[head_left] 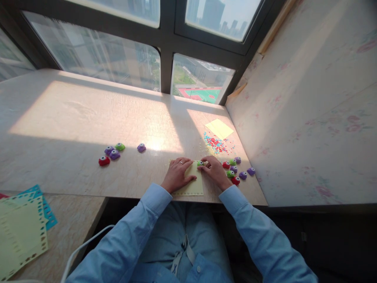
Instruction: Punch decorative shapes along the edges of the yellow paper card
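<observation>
A pale yellow sheet lies near the front edge of the sill, with a row of small punched shapes along its bottom. My left hand rests flat on it, fingers spread and a ring on one finger. At the sheet's upper right corner sits a small green punch with an eye-like top. My right hand has its thumb and fingertips closed on this punch from the right. The punch's underside and the paper edge beneath it are hidden.
Several red, green and purple punches stand right of my right hand, others at left. Red and blue paper bits lie before a yellow paper. Punched sheets lie lower left, near a white cable.
</observation>
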{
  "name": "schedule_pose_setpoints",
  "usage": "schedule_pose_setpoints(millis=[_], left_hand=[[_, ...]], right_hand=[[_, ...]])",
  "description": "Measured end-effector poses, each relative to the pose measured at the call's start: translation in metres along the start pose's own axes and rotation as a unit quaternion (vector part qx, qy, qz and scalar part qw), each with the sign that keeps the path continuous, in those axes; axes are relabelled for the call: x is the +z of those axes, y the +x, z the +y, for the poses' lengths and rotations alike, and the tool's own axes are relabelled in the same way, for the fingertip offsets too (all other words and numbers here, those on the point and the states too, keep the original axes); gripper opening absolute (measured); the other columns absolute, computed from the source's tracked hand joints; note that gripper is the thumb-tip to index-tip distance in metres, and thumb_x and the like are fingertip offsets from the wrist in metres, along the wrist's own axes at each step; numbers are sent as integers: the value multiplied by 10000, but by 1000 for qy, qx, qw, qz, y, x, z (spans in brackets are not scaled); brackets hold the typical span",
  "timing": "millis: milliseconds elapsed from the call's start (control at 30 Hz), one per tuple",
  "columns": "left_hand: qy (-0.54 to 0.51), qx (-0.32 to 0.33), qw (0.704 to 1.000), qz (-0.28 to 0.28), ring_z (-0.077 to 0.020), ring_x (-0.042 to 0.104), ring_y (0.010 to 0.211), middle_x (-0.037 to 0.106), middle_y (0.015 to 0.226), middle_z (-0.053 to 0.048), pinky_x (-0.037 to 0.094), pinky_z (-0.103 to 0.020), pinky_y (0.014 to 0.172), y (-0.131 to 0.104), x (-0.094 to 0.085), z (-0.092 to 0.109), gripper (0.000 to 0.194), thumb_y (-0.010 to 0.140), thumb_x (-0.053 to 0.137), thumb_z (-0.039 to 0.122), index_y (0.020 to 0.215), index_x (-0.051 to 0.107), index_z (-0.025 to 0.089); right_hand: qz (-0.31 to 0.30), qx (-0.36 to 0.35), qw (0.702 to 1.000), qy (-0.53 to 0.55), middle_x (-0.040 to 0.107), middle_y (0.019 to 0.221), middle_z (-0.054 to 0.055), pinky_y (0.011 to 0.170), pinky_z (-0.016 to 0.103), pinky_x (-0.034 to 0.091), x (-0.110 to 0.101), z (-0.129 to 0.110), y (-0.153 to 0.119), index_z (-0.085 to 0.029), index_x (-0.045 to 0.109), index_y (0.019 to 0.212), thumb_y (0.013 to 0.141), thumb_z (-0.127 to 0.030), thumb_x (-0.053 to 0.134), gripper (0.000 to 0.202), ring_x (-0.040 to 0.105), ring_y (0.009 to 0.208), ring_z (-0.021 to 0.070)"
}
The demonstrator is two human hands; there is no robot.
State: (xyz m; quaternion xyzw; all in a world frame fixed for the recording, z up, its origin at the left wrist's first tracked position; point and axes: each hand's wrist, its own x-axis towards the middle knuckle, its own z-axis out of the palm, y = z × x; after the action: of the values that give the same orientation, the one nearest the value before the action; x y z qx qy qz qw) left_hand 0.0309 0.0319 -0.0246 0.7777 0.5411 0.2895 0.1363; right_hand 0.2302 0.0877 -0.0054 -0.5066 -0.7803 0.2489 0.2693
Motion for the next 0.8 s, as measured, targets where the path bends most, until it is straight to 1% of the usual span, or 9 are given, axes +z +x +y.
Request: schedule_pose_setpoints(millis=[100,267,367,500,633,800], left_hand=[[-2,-5,1000,-4,-296,524,1222,633,1275,-107,381,-472,1004,0,0,0,547,797,729,496,1239,620,193],[-2,-2,1000,-3,-300,522,1220,633,1267,-112,386,-477,1001,0,0,0,524,800,722,495,1224,632,200],[-3,4,1000,3,-304,515,1227,630,1264,-114,385,-486,1010,-1,0,0,477,808,713,484,1193,652,208],[-6,0,1000,13,-307,513,1226,628,1263,-110,386,-489,1016,-2,1,0,414,806,720,457,1140,676,216],[-13,0,1000,12,-307,514,1226,629,1260,-109,391,-490,1006,-2,1,-1,379,806,720,448,1109,687,223],[-11,-1,1000,14,-307,518,1225,628,1265,-107,394,-483,997,-2,0,-1,345,807,723,442,1070,694,220]], right_hand=[[28,1,1000,-3,609,945,37,729,315,501,6,-5,-2,-162,670,915,756,-204,730,175,549,647,128],[37,11,999,12,611,930,45,727,326,516,7,-5,-8,-174,694,971,809,-245,690,177,557,653,146],[33,0,999,19,623,939,57,755,333,518,4,-3,-16,-175,709,1036,854,-285,655,219,580,702,163],[24,-10,999,28,652,982,76,778,333,519,1,-3,-26,-183,718,1063,900,-302,598,235,618,817,192],[30,1,999,21,672,1006,81,811,348,524,1,-7,-27,-195,721,1067,906,-298,575,241,634,871,207],[49,7,999,10,688,999,84,823,360,528,4,-11,-21,-181,719,1021,881,-277,585,216,636,864,215]])
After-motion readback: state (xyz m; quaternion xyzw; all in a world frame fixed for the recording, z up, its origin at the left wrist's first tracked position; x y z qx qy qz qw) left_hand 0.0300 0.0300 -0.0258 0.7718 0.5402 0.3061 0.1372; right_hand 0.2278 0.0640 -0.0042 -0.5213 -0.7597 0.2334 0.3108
